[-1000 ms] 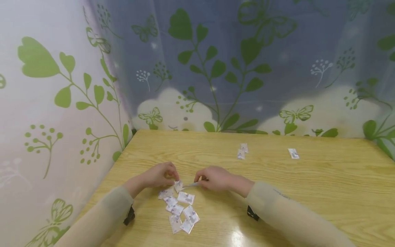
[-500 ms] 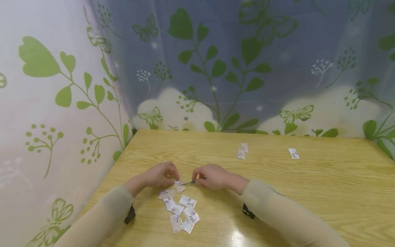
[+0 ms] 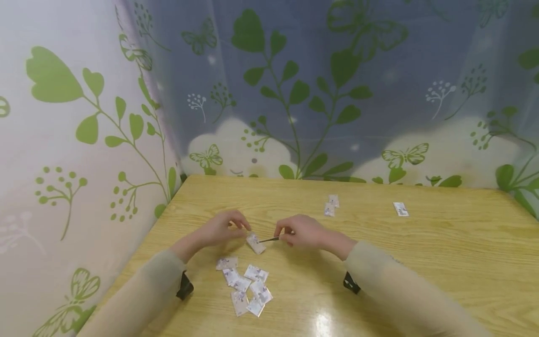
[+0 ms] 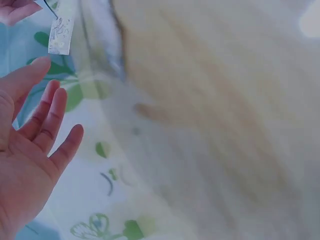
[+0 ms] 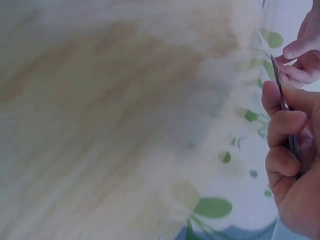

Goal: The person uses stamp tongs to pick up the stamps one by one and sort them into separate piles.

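My right hand [image 3: 305, 231] grips slim dark metal tweezers [image 5: 280, 87], fingers curled round the shaft in the right wrist view. The tweezers' tips meet a small flat white packet [image 3: 256, 243] with grey-purple print, which hangs tilted in front of my left hand [image 3: 221, 229]. In the left wrist view that hand's fingers are spread and relaxed, with a fingertip [image 4: 42, 62] just short of the packet's lower end. Below both hands, a loose pile of similar packets [image 3: 242, 284] lies on the table, several overlapping.
On the wooden table [image 3: 421, 271], two overlapping packets [image 3: 330, 209] lie at the back, and a single packet [image 3: 401, 209] sits farther right. A patterned curtain [image 3: 269, 93] stands behind the table, with patterned cloth [image 3: 84, 154] on the left.
The tweezers have come onto the packet by the left hand. Both hands have moved away from the pile with that packet, and the left fingers have loosened. One packet in the pile has turned slightly.
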### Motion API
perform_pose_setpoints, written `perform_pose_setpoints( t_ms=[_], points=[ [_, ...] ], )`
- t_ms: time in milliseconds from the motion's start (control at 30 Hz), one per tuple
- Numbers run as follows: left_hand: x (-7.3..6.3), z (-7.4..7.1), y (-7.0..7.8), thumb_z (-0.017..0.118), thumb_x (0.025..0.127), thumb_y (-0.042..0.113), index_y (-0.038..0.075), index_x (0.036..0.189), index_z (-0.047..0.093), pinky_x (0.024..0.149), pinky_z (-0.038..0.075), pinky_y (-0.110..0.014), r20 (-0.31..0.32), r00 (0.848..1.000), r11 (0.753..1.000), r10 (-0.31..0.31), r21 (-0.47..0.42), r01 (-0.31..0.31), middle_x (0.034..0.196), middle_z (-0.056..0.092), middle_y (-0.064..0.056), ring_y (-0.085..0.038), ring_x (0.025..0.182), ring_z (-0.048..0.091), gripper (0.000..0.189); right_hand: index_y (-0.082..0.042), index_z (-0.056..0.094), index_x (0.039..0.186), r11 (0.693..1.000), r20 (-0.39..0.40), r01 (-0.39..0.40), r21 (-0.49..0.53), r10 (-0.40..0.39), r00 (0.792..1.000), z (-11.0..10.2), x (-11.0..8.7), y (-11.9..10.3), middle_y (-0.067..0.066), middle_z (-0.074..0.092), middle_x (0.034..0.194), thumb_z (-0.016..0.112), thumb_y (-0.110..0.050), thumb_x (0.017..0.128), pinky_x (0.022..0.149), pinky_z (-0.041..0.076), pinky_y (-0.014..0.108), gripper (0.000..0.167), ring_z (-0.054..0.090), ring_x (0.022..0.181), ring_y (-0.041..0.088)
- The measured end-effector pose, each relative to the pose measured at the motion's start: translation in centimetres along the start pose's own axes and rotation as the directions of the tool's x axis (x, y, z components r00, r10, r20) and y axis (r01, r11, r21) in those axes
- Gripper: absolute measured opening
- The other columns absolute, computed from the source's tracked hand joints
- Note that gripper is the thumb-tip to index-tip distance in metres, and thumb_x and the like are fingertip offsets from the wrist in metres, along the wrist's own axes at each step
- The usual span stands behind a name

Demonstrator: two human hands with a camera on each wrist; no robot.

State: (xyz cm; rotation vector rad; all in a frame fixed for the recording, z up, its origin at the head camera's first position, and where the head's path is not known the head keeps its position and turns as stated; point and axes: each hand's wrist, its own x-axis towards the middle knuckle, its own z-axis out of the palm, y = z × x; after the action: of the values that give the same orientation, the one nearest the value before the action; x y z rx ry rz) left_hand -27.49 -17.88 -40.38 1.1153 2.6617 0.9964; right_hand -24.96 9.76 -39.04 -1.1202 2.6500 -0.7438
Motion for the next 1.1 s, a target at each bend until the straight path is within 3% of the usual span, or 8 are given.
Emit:
perform_pose_setpoints(
  t_ms=[167,267,467,600,800,933,1100],
  points=[
    [1.9,0.7,1.8,0.068,0.09,0.009,0.015,0.1,0.071,0.085,0.049,-0.046,0.021,0.998,0.997,0.058,0.055,-0.059,0.104,0.065,0.002,-0.02,0.094,0.062,0.012,-0.013,0.067,0.101,0.999,0.006,0.019,0.042,-0.02,1.0,-1.8,-2.4,1.6,-0.007,0.058,0.061,0.059,-0.01,0.097,0.057,0.044,0.026,0.01,0.052,0.053,0.004],
    [3.1,1.7,3.2,0.067,0.09,0.008,0.014,0.1,0.071,0.085,0.049,-0.045,0.064,0.993,0.995,0.096,0.033,-0.099,0.104,0.064,0.002,-0.019,0.094,0.062,0.012,-0.012,0.068,0.101,0.996,0.035,0.031,0.086,-0.035,0.999,-2.9,-4.3,2.6,-0.004,0.059,0.061,0.059,-0.01,0.096,0.052,0.042,0.025,0.01,0.05,0.051,0.005],
    [5.6,4.3,5.9,0.067,0.09,0.006,0.011,0.1,0.072,0.084,0.049,-0.034,0.182,0.969,0.985,0.169,0.015,-0.174,0.102,0.064,0.001,-0.016,0.092,0.06,0.012,-0.012,0.068,0.099,0.995,0.095,-0.004,0.1,-0.005,0.995,-4.2,-8.1,3.7,-0.003,0.061,0.061,0.06,-0.008,0.095,0.052,0.04,0.024,0.009,0.047,0.051,0.004],
    [6.8,5.9,7.0,0.068,0.089,0.006,0.012,0.1,0.073,0.082,0.047,-0.024,0.259,0.951,0.983,0.168,0.028,-0.181,0.101,0.064,0.004,-0.012,0.091,0.059,0.013,-0.014,0.068,0.098,0.996,0.109,-0.01,0.087,0.0,0.994,-4.3,-9.5,4.3,-0.006,0.06,0.061,0.06,-0.008,0.095,0.057,0.045,0.025,0.01,0.053,0.055,0.004],
    [7.5,7.2,7.5,0.07,0.087,0.004,0.01,0.1,0.072,0.081,0.047,-0.019,0.322,0.938,0.99,0.127,0.012,-0.138,0.1,0.064,0.005,-0.006,0.089,0.058,0.015,-0.014,0.068,0.099,0.997,0.109,-0.005,0.08,-0.003,0.994,-4.2,-10.0,4.6,-0.007,0.059,0.062,0.059,-0.009,0.096,0.058,0.046,0.025,0.011,0.053,0.055,0.006],
    [7.8,7.8,7.4,0.07,0.088,0.007,0.012,0.1,0.073,0.08,0.046,-0.017,0.343,0.934,0.991,0.096,0.051,-0.12,0.099,0.064,0.007,-0.003,0.087,0.058,0.014,-0.014,0.068,0.098,0.999,0.103,0.009,0.043,-0.014,0.995,-4.2,-10.1,4.5,-0.007,0.059,0.06,0.059,-0.006,0.095,0.059,0.046,0.025,0.013,0.052,0.055,0.003],
    [7.9,8.0,7.5,0.069,0.089,0.009,0.014,0.101,0.074,0.078,0.045,-0.017,0.34,0.936,0.983,0.091,0.122,-0.14,0.097,0.065,0.008,-0.003,0.086,0.058,0.014,-0.014,0.067,0.096,1.0,0.081,0.022,0.0,-0.022,0.996,-4.0,-10.0,4.7,-0.009,0.057,0.059,0.058,-0.004,0.094,0.06,0.045,0.025,0.014,0.05,0.056,0.001]
  ],
)
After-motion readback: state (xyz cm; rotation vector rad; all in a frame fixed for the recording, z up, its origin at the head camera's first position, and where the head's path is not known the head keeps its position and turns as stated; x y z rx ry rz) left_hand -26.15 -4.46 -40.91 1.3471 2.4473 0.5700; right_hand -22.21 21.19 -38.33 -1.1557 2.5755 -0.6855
